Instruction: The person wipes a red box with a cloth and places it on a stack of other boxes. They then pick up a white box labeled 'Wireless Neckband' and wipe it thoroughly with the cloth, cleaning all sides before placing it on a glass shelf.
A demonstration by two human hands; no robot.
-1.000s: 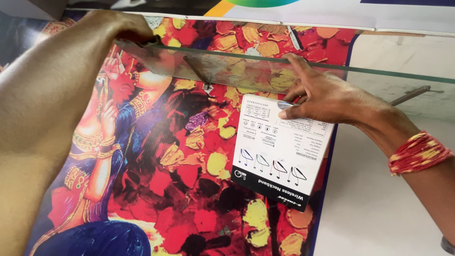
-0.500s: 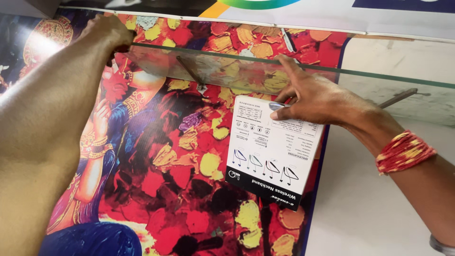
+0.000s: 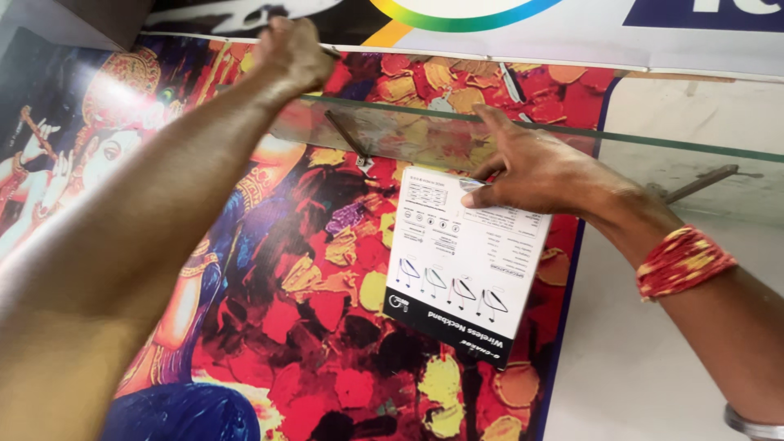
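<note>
— Right hand?
— Fingers pinch the white box by its upper edge, just under the glass shelf.
— Left hand?
— Closed at the shelf's far end; contents indiscernible.

A glass shelf on metal brackets crosses the colourful painted wall.

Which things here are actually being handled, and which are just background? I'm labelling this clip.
In hand:
- right hand holding the white product box
- left hand up by the glass shelf

Background:
- colourful wall poster
- metal shelf bracket
- red thread wristband
- banner above
</note>
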